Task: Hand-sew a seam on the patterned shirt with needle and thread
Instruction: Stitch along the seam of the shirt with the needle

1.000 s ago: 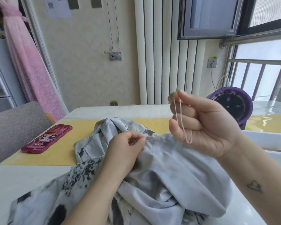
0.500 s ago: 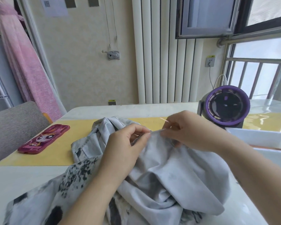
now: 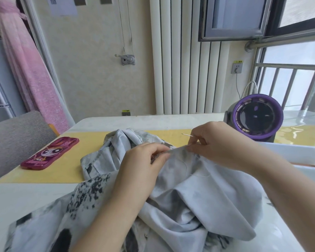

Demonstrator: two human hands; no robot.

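Lying bunched at the table's near edge, the shirt [image 3: 198,197] is grey-white with dark blotches, its far part on a yellow mat [image 3: 69,160]. A folded edge of it is lifted and stretched between both hands. The left hand [image 3: 142,166] pinches that edge with thumb and forefinger, fingers curled closed on the cloth. The right hand [image 3: 220,142], just beside it, grips the needle [image 3: 186,134] between thumb and fingertips, the tip pointing up and left, clear of the fabric. Thread [image 3: 185,165] trails in a loose loop over the cloth below. A pink phone [image 3: 49,153] lies well apart to the left, and a purple fan [image 3: 256,122] stands behind the right hand. The risks appear to be that the slack loop could tangle when drawn tight, or that the needle could prick the nearby left fingertips.
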